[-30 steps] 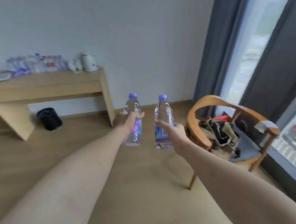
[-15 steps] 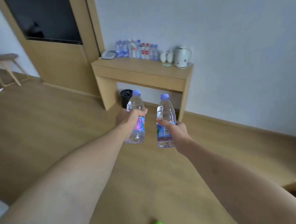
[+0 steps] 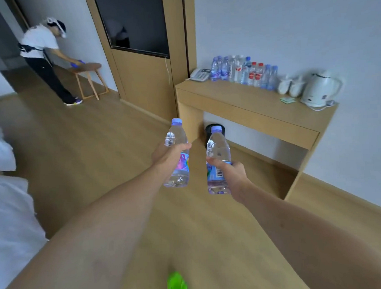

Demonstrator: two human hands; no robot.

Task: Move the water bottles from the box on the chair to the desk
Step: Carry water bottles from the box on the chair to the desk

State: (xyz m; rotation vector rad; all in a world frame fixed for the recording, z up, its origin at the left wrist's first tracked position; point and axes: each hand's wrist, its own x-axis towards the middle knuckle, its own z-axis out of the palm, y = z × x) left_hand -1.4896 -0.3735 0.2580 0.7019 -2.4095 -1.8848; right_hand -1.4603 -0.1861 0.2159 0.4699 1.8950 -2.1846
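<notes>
Both arms reach out over the wooden floor toward the desk (image 3: 250, 109). The left hand (image 3: 168, 154) grips an upright water bottle (image 3: 176, 154) round its middle, fingers curled over the label; the right hand (image 3: 231, 175) grips a second bottle (image 3: 218, 158) low on its label, also upright. The two bottles sit side by side, apart, in front of the desk and below its top. On the desk, a row of bottles (image 3: 245, 72) stands along the wall, with a telephone (image 3: 201, 74) at its left end and two white cups (image 3: 290, 85) and a white kettle (image 3: 320, 89) to its right. A black bin (image 3: 208, 129) sits under the desk. Far left of the desk, another person (image 3: 43, 55) bends over a small round table (image 3: 86, 69).
</notes>
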